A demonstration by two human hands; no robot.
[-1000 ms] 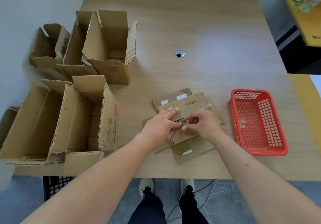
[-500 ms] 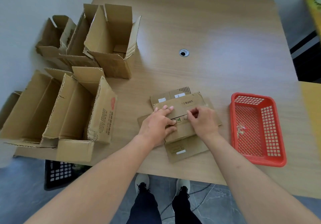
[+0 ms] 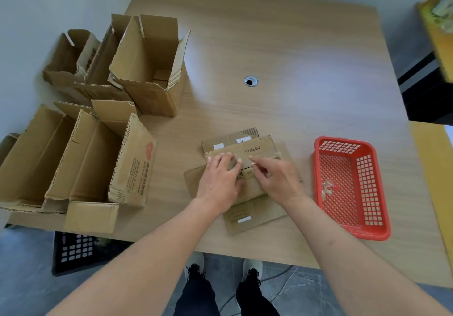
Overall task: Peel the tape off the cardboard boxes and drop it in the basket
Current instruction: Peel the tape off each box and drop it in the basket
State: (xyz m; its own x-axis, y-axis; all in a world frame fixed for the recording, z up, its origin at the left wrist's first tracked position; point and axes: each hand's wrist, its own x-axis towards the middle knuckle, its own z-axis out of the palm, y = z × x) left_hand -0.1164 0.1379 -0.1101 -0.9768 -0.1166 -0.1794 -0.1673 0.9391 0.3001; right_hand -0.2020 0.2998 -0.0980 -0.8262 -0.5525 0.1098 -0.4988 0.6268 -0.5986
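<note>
Our left hand [image 3: 221, 183] lies spread on the flattened cardboard box [image 3: 255, 190] at the near middle of the table [image 3: 282, 46], fingers fairly straight and pressing it down. Our right hand [image 3: 274, 180] has its thumb and forefinger drawn together at a strip of clear tape [image 3: 266, 156] that runs along the box's flap seam; it looks like a pinch on the tape's end, though the tape is too faint for us to be sure how much is lifted.

Taking the scene from largest down: the table carries a group of open cardboard boxes [image 3: 103, 144] along our left side, well apart from the work. The red basket [image 3: 377, 217] stands to our right, near the flat box but not touching it, with a small wad of peeled tape [image 3: 328, 188] already in it.

To do this step well, we judge the holding hand should stay close to the peel line, so the thin board does not lift with the strip. We should pull low and slow, back along the tape's own length, since a steep or quick tug would likely snap it or tear off the paper face. Once the strip is free, the basket is a short carry to the right.
</note>
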